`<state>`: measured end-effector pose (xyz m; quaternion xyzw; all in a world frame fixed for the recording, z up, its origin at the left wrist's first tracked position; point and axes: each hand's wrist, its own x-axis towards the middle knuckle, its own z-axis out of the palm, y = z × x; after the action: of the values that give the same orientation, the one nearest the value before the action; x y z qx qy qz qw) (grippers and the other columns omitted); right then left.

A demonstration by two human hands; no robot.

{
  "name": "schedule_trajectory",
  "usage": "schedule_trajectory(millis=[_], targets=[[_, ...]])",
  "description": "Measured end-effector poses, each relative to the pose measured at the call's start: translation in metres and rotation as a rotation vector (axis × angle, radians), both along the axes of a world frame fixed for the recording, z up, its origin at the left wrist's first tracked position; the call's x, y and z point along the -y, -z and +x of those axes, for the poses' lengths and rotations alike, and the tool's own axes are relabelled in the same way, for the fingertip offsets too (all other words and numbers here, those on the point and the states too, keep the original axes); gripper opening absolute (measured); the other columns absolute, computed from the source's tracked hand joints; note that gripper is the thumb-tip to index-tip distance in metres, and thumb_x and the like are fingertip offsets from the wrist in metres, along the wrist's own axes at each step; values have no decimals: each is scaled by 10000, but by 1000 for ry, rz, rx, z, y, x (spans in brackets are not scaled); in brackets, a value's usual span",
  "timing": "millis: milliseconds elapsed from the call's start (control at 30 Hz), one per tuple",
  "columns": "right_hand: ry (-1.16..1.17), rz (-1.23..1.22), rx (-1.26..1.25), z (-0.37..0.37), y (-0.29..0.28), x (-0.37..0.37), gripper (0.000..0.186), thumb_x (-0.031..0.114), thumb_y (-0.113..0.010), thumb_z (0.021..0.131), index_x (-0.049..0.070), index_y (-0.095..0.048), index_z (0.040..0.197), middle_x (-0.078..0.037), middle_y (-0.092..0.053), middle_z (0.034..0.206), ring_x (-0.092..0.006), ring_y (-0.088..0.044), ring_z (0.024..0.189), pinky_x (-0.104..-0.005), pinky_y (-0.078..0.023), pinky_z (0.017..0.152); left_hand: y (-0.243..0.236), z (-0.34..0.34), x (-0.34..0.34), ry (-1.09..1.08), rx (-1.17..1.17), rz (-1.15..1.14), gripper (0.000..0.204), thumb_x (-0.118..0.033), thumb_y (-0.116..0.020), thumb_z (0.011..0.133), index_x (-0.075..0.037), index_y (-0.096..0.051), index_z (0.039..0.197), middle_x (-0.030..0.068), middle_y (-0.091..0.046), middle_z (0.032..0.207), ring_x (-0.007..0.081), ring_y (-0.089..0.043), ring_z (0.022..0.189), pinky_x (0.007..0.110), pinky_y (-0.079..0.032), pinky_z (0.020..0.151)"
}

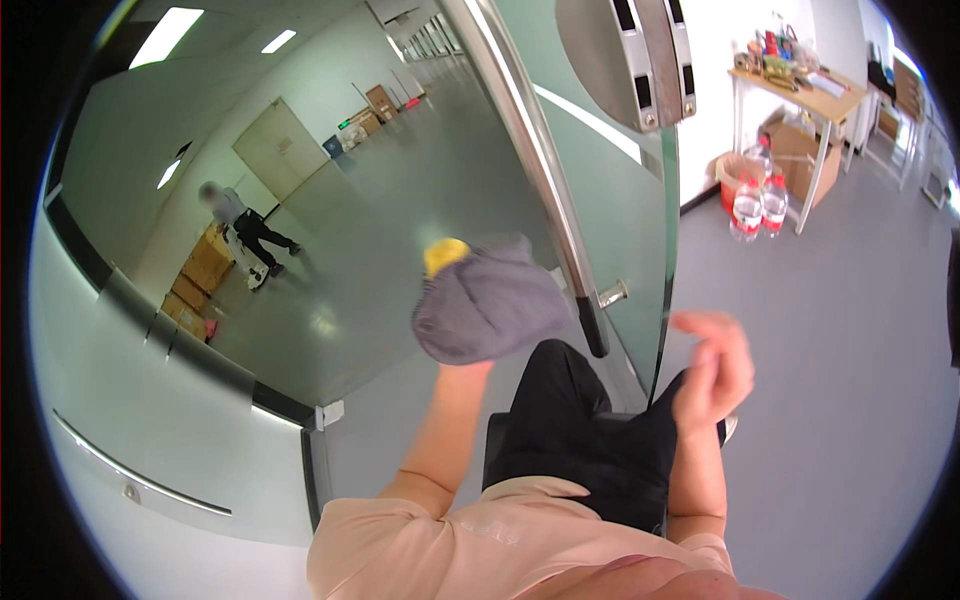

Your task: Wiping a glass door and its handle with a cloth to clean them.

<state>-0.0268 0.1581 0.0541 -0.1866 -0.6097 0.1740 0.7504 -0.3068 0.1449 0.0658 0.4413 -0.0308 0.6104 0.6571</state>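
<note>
My left hand (468,369) is raised in front of me, mostly hidden by a bunched grey cloth (490,305) that it holds. A round yellow piece (446,256) sticks out at the cloth's upper left; its kind is unclear. Just right of the cloth runs the long metal handle (540,160) of a glass door (630,210); I cannot tell whether they touch. My right hand (715,368) hangs in the air beside the door's lower free edge. Its fingers are loosely bent, slightly blurred and apart, with nothing in them.
A metal lock plate (640,60) sits on the door. Another glass panel with a handle (140,468) stands at left. A person (245,225) stands in the hall near cardboard boxes (200,270). At right are a cluttered table (800,88), a bucket (735,180) and bottles (747,212).
</note>
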Motion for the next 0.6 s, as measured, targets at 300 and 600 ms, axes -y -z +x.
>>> schedule_trajectory(millis=[300,600], targets=[[-239,-375,138,-42,7,-132,276,191,-548,888,-10,-483,1065,-124,-598,884,-198,-541,781,-310,-445,737,-85,80,-41,-1420,-933,244,383,-142,-518,898,13,-351,1206,115,-531,1103,175,-519,1008,309,-396,884],[-164,-328,52,-55,12,-133,220,154,-539,874,9,-475,1028,-113,-537,756,-153,-455,684,-294,-437,669,-210,76,-75,-1678,-851,564,317,-152,-556,865,27,-422,1090,110,-574,938,155,-558,855,288,-450,764]])
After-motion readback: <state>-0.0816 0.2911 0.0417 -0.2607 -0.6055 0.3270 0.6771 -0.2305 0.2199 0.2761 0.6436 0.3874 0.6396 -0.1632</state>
